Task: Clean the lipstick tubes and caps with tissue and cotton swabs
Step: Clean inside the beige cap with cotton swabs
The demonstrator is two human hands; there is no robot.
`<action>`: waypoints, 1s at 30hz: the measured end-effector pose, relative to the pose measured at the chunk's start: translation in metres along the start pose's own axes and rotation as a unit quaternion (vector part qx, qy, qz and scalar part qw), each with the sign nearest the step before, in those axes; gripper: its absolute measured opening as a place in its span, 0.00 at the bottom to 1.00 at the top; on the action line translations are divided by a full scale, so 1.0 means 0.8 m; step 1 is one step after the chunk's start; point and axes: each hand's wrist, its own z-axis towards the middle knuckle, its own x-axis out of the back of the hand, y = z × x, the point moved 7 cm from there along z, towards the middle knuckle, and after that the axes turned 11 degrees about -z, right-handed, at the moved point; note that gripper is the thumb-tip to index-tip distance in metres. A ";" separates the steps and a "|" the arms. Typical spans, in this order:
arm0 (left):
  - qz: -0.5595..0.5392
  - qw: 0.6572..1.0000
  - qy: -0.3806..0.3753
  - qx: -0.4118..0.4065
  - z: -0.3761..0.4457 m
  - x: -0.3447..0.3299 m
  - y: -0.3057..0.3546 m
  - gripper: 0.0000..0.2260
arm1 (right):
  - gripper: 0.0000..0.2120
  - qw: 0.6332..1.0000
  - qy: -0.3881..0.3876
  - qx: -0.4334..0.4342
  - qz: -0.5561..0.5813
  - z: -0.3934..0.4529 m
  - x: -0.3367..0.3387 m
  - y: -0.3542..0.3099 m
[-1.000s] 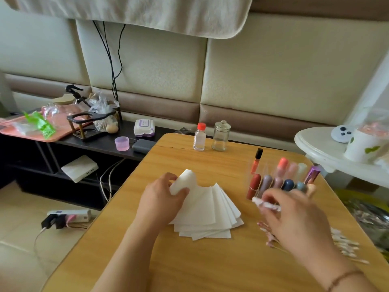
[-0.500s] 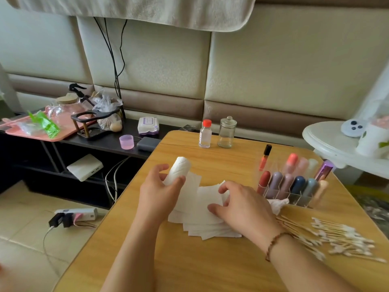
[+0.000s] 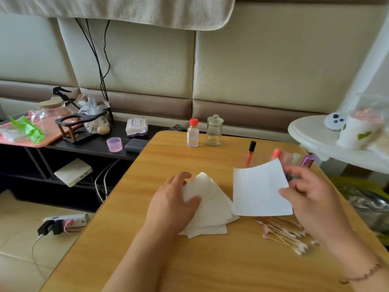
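The left hand (image 3: 171, 204) lies on the stack of tissues (image 3: 207, 213) in the middle of the wooden table (image 3: 189, 266), thumb and fingers curled round its upper corner, holding the pile in place. The right hand (image 3: 309, 199) pinches one tissue sheet (image 3: 257, 189) by its right edge between thumb and fingers — the sheet is lifted clear of the table, just beside the stack. Behind the sheet stand the lipstick tubes (image 3: 294, 159), partly hidden; an orange lip gloss (image 3: 251, 152) with a black cap stands at their left. Cotton swabs (image 3: 283, 234) lie scattered on the table below the raised sheet. At the far edge sit a small red-capped bottle (image 3: 192, 133) and a glass jar (image 3: 214, 130) — side by side, well apart from the hands.
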 end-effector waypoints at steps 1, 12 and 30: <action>0.022 1.000 -0.001 0.000 -0.001 -0.001 -0.002 0.22 | 0.15 1.000 -0.003 -0.002 0.000 -0.004 0.005 0.006; 0.149 0.988 0.016 -0.039 -0.004 -0.004 0.023 0.25 | 0.24 0.946 -0.188 -0.136 0.228 -0.078 0.040 0.077; -0.012 0.975 0.015 -0.219 -0.024 -0.099 0.154 0.12 | 0.19 0.978 0.047 0.000 -0.203 0.117 0.060 0.092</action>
